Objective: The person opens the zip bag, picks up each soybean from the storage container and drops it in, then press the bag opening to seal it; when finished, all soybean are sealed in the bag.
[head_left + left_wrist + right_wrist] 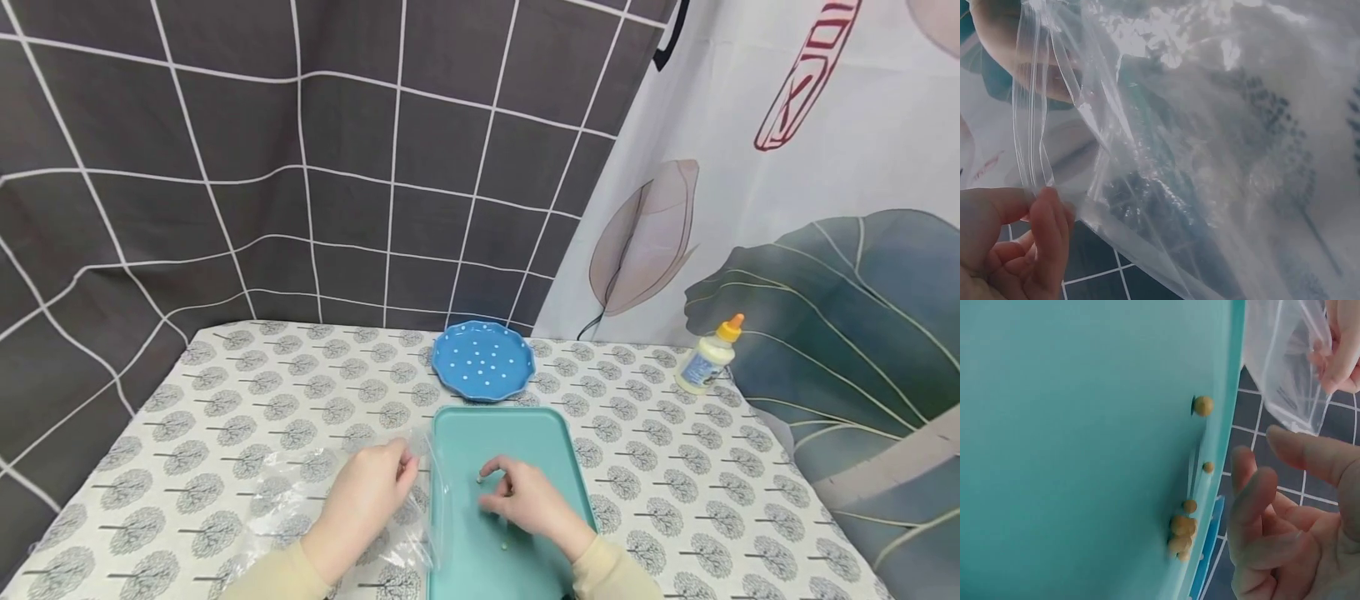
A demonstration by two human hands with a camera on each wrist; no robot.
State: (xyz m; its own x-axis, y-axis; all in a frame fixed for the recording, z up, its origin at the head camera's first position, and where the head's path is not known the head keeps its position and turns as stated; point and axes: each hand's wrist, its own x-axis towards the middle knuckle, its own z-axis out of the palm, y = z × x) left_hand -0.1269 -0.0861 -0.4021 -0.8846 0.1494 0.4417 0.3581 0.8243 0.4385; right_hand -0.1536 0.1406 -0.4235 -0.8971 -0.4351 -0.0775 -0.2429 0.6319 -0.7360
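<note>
Low in the middle of the head view, the left hand point(367, 492) pinches the edge of a clear plastic bag point(330, 500) between thumb and fingers point(1047, 219); the bag lies crumpled on the worktop point(225, 400), its open edge lifted against the left rim of a teal tray point(525, 433). The right hand point(525, 500) hovers over the tray just right of the bag, fingers point(1254, 500) loosely curled; in the head view a small bean point(480, 479) seems to sit at its fingertips, though I cannot tell whether it is pinched. In the right wrist view, several tan beans point(1184, 531) cluster along the tray's edge. Above the tray sits a blue dotted plate point(483, 362). At the right of the frame stands a small bottle point(708, 357) with an orange cap.
</note>
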